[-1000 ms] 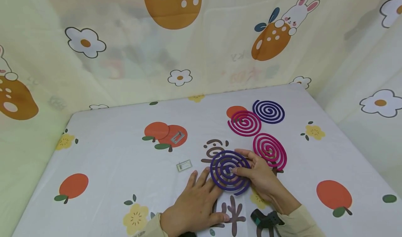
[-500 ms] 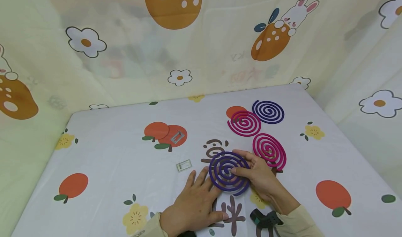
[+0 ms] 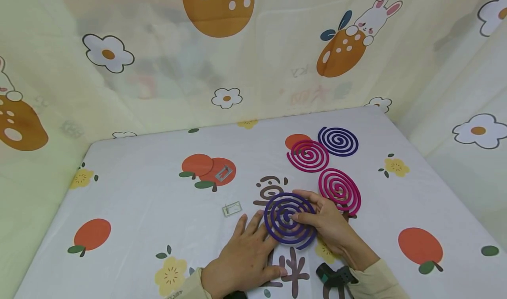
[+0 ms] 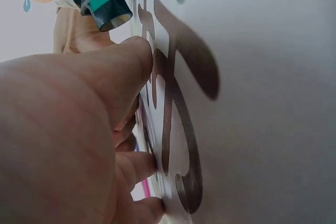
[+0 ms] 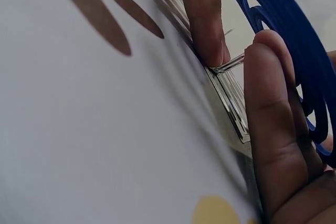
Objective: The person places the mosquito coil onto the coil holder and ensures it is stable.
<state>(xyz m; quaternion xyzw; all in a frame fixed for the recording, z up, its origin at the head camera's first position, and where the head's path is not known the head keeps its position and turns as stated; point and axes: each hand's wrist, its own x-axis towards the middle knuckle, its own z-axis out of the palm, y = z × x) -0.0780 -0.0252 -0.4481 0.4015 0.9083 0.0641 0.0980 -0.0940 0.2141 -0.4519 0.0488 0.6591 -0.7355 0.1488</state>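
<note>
My right hand (image 3: pixel 332 222) pinches a dark blue mosquito coil (image 3: pixel 288 216), thumb on top near its centre and fingers beneath. In the right wrist view the same blue coil (image 5: pixel 299 30) is raised and tilted above a thin metal coil stand (image 5: pixel 229 106), whose small prong sticks up toward it. A fingertip of my left hand (image 3: pixel 247 259) presses that stand at the prong's base. The left hand lies spread, palm down, on the cloth, its fingers partly under the coil. From the head view, the coil mostly hides this stand.
Two more metal stands, a nearer one (image 3: pixel 232 209) and a farther one (image 3: pixel 224 173), lie left of the coil. Beyond my right hand are two pink coils (image 3: pixel 309 156) and another blue coil (image 3: pixel 338 141). A printed curtain (image 3: pixel 166 79) rises behind the table.
The blue coil has tilted and turned very slightly in my right hand. Both hands stay in nearly the same place.
</note>
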